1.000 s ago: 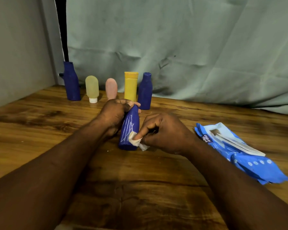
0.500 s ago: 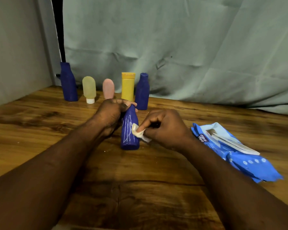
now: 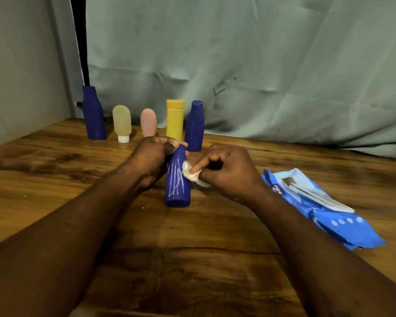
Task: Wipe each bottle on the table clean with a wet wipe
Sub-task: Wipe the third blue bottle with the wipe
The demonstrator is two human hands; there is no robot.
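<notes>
In the head view, our left hand [image 3: 150, 157] is curled round the neck of the bottle [image 3: 177, 186], which stands base down on the table [image 3: 44, 179] near its middle, streaked with pale lines. Our right hand [image 3: 224, 172] pinches a crumpled wipe [image 3: 189, 173] between thumb and forefinger and presses it to the bottle's right shoulder. Along the back, before the curtain [image 3: 261, 65], stand a tall blue bottle [image 3: 93, 114], a clear tube [image 3: 121, 121], a pink tube [image 3: 148, 122], a yellow bottle [image 3: 175, 121] and a second blue bottle [image 3: 194, 126]. A blue pack [image 3: 325, 216] lies to the right, flap open.
</notes>
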